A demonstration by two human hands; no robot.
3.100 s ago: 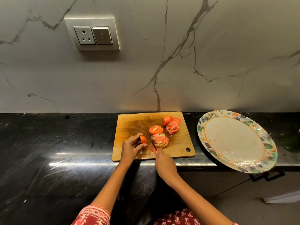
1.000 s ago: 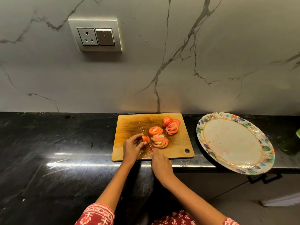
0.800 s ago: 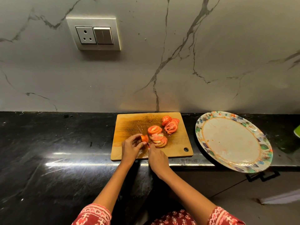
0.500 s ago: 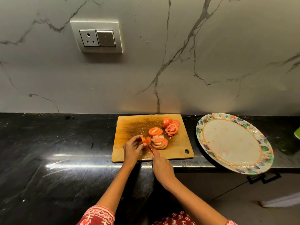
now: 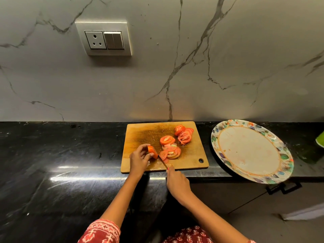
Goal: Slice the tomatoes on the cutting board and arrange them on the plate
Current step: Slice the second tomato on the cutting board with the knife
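On the wooden cutting board (image 5: 140, 134) my left hand (image 5: 139, 159) pinches the small remaining end piece of tomato (image 5: 152, 152) near the board's front left. My right hand (image 5: 177, 181) grips a knife (image 5: 163, 163) whose blade lies against the right side of that piece. Several cut slices lie in a pile (image 5: 171, 150) just right of the blade. A second pile of slices (image 5: 184, 135) sits at the board's back right. The round plate (image 5: 217, 137) with a floral rim lies to the right of the board and holds no slices.
Board and plate rest on a black stone counter (image 5: 61, 155) against a marble wall. The plate overhangs the counter's front edge. A socket and switch panel (image 5: 104, 39) is on the wall. A green object (image 5: 320, 141) shows at the right edge. A cabinet handle (image 5: 282, 188) sits below the plate.
The tomato piece in my left hand has grown smaller while the pile of slices beside the blade has grown. My right hand keeps sawing the knife back and forth at the same spot.
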